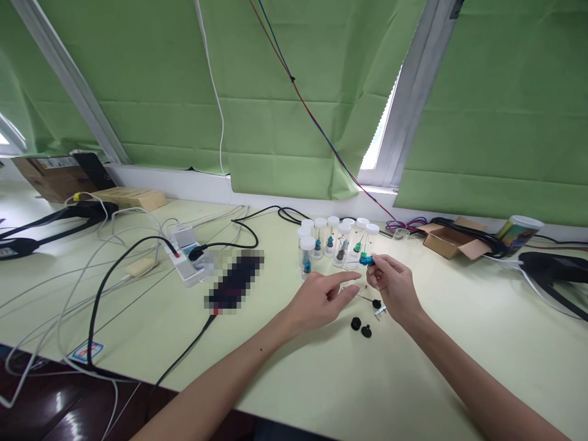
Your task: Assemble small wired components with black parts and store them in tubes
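My right hand (395, 286) pinches a small teal plastic piece (366, 260) between thumb and fingertips, just in front of several clear vials with white caps (307, 243). Inside the vials stand teal, green and dark needle-like tips. My left hand (324, 299) hovers to the left of it, index finger and thumb stretched out and apart, nothing visible between them. Below the hands lie a black round part with a thin rod (376, 304), a small silver metal part (380, 312), a black knob (356, 323) and another black knob (366, 331).
A power strip (186, 266) with tangled cables and a blurred-out dark device (236, 278) lie on the left. An open cardboard box (452, 239), a canister (519, 234) and a black strap-like object (551, 275) are at right. Green blinds (285, 135) hang behind.
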### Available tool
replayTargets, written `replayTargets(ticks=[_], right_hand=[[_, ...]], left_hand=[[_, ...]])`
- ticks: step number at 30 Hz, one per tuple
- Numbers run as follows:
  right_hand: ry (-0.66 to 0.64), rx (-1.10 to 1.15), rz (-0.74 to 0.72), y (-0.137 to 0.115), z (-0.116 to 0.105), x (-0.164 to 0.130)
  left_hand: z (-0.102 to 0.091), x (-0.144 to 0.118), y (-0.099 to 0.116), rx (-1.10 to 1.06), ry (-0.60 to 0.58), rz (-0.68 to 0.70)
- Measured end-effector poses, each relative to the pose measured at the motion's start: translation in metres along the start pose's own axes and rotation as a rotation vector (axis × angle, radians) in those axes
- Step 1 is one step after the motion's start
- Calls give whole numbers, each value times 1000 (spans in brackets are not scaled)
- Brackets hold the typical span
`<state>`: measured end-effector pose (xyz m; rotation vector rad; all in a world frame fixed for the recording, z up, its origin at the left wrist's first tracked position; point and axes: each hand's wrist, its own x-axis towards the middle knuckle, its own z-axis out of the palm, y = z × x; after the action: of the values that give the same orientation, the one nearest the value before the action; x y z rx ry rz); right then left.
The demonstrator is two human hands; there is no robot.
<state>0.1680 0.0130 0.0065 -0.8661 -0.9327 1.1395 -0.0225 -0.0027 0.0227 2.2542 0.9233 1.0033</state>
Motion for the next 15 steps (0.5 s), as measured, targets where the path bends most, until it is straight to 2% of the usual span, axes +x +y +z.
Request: replayTargets(ticks=[9,15], right_hand=[[-78,126,52,-4,2,0],[-129,162,74,-6,2,-1]], left_hand=[[2,2,-2,82,79,-73],[1,5,0,-10,143,-124]])
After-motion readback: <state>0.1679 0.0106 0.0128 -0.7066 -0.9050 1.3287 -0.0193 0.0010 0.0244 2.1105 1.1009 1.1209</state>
